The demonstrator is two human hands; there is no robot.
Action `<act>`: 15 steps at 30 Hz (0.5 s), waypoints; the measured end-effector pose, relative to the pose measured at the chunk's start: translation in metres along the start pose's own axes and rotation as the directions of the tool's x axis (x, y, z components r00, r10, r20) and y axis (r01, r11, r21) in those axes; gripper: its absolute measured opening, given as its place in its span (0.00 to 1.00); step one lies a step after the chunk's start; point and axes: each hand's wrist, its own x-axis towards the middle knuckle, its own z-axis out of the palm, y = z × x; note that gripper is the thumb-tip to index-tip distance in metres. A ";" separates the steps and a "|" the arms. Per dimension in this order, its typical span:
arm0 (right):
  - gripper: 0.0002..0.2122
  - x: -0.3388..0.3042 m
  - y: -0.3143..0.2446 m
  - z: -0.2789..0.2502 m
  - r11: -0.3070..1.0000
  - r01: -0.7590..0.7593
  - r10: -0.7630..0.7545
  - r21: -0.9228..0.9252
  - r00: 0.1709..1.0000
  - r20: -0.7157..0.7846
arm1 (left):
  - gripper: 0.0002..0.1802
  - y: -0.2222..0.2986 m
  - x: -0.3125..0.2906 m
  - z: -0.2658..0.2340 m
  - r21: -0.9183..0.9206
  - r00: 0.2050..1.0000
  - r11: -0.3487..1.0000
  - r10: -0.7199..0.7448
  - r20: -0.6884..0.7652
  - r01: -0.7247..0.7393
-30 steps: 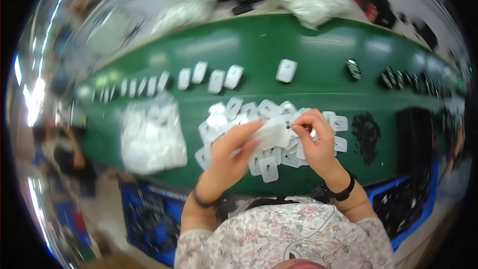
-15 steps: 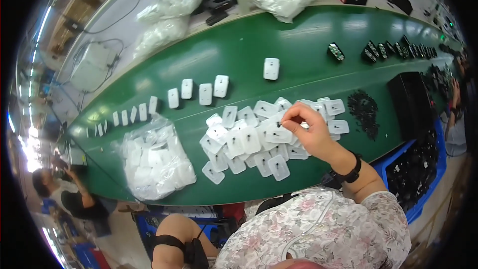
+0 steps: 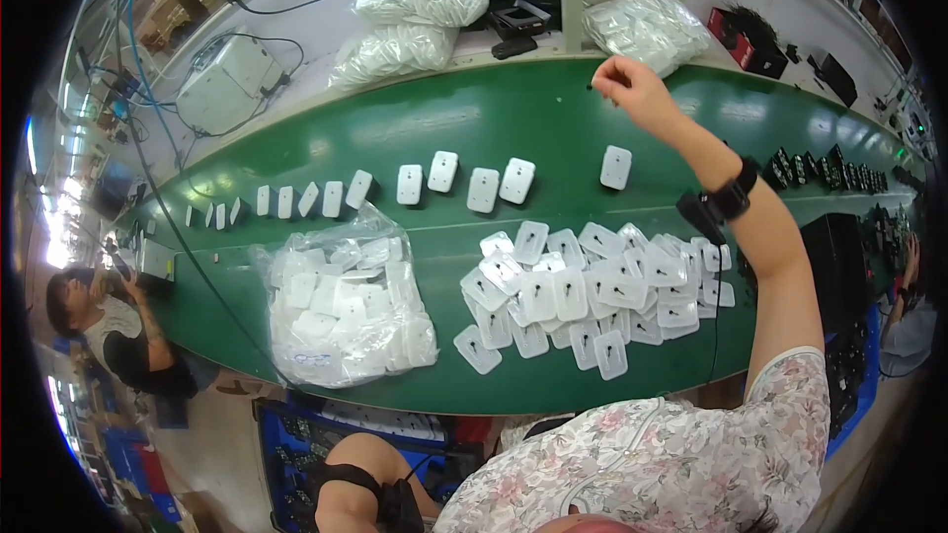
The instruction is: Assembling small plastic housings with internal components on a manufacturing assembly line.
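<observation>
A small black piece (image 3: 591,88), too tiny to make out fully, is pinched between thumb and fingertips in the grip of the person's right hand (image 3: 632,94), over the far side of a glossy green worktop (image 3: 513,118). A light, steady pinch should suit so slight a part; the thin dark cable (image 3: 718,331) hanging from the wrist is best kept off the pieces below. The left hand is out of sight, its grip unknown. Nearer the body lie heaped translucent white plastic plates (image 3: 568,291), flat and round-cornered; leftward, a crinkled clear plastic bag (image 3: 370,222) holds white pieces.
</observation>
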 end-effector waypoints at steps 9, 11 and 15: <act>0.09 0.132 0.028 0.043 0.929 0.019 -0.025 -0.370 1.000 -0.011 | 0.06 -0.013 -0.028 -0.030 -0.010 0.992 0.997 -0.074 0.101 0.076; 0.09 0.139 0.042 0.050 0.939 0.034 -0.037 -0.342 0.999 -0.001 | 0.07 -0.022 -0.037 -0.040 -0.165 0.987 0.979 -0.098 0.129 0.119; 0.06 0.110 0.051 0.064 0.996 -0.013 0.020 -0.092 0.997 0.080 | 0.06 -0.025 -0.076 -0.056 -0.593 0.833 0.587 -0.427 0.351 0.551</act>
